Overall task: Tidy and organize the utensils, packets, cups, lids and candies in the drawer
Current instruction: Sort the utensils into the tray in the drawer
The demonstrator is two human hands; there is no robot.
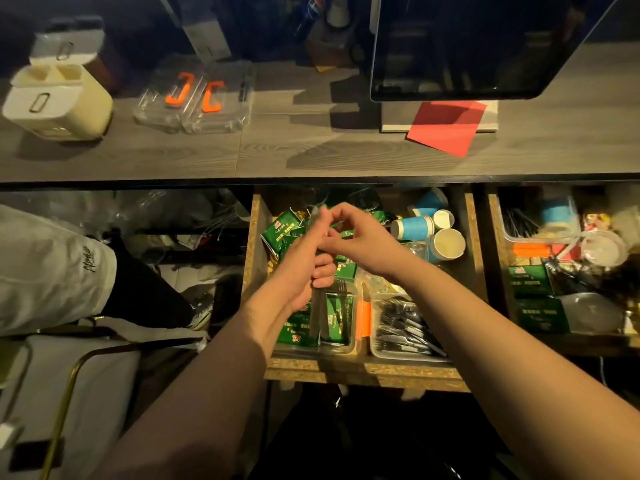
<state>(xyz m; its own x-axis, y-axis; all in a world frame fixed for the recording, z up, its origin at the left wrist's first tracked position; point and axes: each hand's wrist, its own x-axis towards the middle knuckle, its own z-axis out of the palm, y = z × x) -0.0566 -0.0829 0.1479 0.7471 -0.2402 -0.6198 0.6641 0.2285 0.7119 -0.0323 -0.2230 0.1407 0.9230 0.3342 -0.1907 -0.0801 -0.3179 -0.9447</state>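
While dim light covers most of the room, a long grey wood-grain counter [311, 150] spans the top of the view, carrying a dark flat monitor [485, 46] on a pale base, a red paper sheet [446, 128], clear plastic lids with orange clips [197, 98] and a cream plastic lidded caddy [59, 102]. Below it an open chipboard drawer [363, 372] sits pulled out, with a second open drawer [493, 244] just to its right. A seated person's white shorts [52, 268] show at left.

Drawer contents: green foil packets [280, 226] heaped at the back left; blue paper cups [414, 227] lying on their sides at the back right; a clear rectangular tub [349, 346] at front left holding more green packets and an upright fork [341, 289]; a second clear tub [377, 351] beside it, full of dark-handled metal cutlery [405, 327], an orange clip between the tubs.

Left hand [308, 271] is over the packet tub, fingers closed tight around a bundle of metal knives [318, 317] whose ends hang down into the tub. Right hand [360, 237] is just above it, touching the left, fingertips pinched on the top of the same bundle; blur hides the exact contact.

Right drawer holds black straws, a clear round lid, candies
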